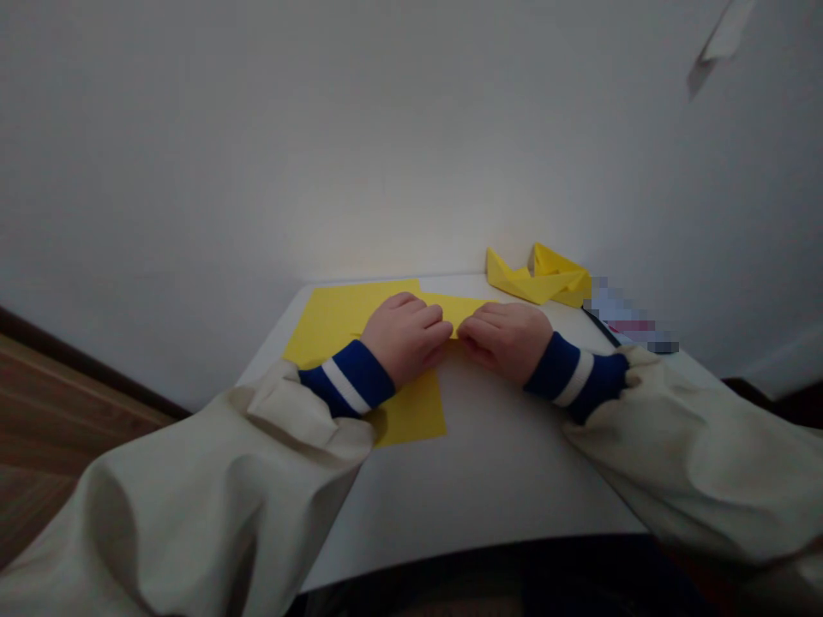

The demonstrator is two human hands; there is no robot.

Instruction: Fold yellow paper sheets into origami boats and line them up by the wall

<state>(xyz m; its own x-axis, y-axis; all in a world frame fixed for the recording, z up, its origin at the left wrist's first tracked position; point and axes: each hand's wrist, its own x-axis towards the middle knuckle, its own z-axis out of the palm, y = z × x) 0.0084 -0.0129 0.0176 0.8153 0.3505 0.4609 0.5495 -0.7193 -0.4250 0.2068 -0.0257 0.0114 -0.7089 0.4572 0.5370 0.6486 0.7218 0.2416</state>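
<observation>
I can read no lettering, labels, brands or numbers on my feed; the pixelated object (633,317) on the counter (514,480) is blurred beyond reading.

Yellow paper (453,305) in the grip of left hand (408,336) and right hand (507,338), paper boats (543,287) beyond.

Head-worn view, facing forward and down, close above a white tabletop (520,480), pale wall (386,128) across the upper half, left hand (406,336) and right hand (511,336) near mid-frame, cream sleeves (193,488) nearest the lens
</observation>
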